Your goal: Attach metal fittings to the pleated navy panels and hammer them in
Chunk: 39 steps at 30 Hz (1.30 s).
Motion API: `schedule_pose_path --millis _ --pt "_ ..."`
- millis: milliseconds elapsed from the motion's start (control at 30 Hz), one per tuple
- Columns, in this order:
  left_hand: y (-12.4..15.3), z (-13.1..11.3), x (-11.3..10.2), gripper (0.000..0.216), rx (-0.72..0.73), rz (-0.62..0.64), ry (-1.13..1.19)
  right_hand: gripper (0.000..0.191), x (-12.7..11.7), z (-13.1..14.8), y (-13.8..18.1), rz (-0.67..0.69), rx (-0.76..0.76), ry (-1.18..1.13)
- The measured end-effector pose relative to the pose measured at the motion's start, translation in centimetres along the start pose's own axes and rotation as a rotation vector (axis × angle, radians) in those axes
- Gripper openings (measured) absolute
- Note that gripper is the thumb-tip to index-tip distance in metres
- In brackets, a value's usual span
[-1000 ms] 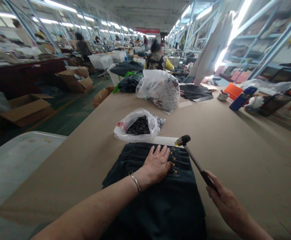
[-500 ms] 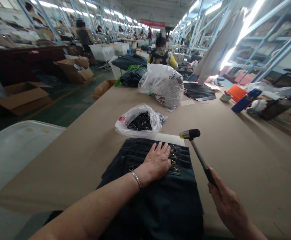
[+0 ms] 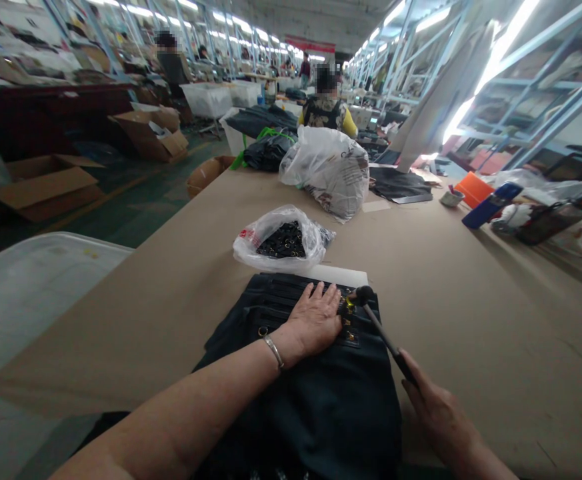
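My left hand (image 3: 315, 319) lies flat on a stack of dark leather-like pieces (image 3: 315, 393), fingers stretched out over their layered top edges. Just right of its fingertips runs a column of small gold-coloured fittings (image 3: 351, 337). My right hand (image 3: 433, 403) is wrapped round the grip of a small hammer (image 3: 381, 328). The yellow-tipped head of the hammer is at the upper fittings, partly covering them; whether it touches them I cannot tell. A gold ring (image 3: 263, 331) shows left of my left wrist. Beyond the stack sits an open plastic bag (image 3: 251, 250) of black pieces with gold rings.
The brown-covered table (image 3: 471, 320) carries a large white plastic bag (image 3: 328, 170), dark sheets (image 3: 401, 185), a small cup (image 3: 451, 197) and a blue box (image 3: 493, 205). Cardboard boxes (image 3: 45, 190) stand on the floor at left. A person (image 3: 327, 110) sits beyond the table.
My right hand has brought the hammer left and down, from beside the stack onto the area of the gold fittings. My left hand stays flat in place.
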State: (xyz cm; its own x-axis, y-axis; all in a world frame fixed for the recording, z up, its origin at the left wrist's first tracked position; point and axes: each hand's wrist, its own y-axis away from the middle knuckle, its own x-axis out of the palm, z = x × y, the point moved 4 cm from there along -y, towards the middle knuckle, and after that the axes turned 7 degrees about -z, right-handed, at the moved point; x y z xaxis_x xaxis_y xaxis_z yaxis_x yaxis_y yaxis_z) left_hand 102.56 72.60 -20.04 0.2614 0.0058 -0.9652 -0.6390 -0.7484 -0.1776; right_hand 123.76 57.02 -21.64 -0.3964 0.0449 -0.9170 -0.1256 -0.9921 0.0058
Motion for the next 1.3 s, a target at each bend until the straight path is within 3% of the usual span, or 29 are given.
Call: schedule_pose_path --millis 100,200,400,467,600,800,967,1133,1200,1300 --pt "0.0 0.0 0.1 0.056 0.011 -0.006 -0.004 0.05 -0.7 -0.4 0.9 -0.06 0.034 -0.065" --pt "0.0 0.0 0.0 0.055 0.002 -0.027 -0.01 0.052 -0.9 -0.4 2.1 -0.14 -0.027 -0.183" --pt "-0.2 -0.1 0.0 0.056 -0.004 -0.004 0.0 0.049 1.0 -1.0 2.9 0.076 0.086 -0.133" --pt "-0.1 -0.1 0.0 0.056 -0.001 -0.022 -0.005 0.049 0.4 -0.8 3.3 0.03 0.081 -0.186" --pt "-0.1 0.0 0.1 0.056 0.004 -0.049 -0.018 0.05 -0.6 -0.1 4.5 -0.146 -0.082 -0.182" --pt "-0.1 -0.1 0.0 0.055 0.003 -0.047 -0.04 0.048 -0.4 -0.4 5.0 0.052 -0.042 -0.085" --pt "-0.1 -0.1 0.2 0.055 -0.004 -0.04 -0.029 0.049 -1.0 -0.5 7.1 -0.139 -0.087 -0.207" --pt "-0.1 -0.1 0.2 0.056 -0.011 0.007 -0.014 0.053 1.5 -1.3 7.7 0.232 0.056 -0.264" --pt "-0.2 0.0 -0.2 0.058 -0.012 0.065 0.016 0.057 0.8 -1.7 7.2 0.224 0.11 -0.276" --pt "-0.4 0.6 -1.5 0.074 0.006 0.175 0.078 0.059 -1.2 -3.1 6.0 0.072 0.211 -0.24"
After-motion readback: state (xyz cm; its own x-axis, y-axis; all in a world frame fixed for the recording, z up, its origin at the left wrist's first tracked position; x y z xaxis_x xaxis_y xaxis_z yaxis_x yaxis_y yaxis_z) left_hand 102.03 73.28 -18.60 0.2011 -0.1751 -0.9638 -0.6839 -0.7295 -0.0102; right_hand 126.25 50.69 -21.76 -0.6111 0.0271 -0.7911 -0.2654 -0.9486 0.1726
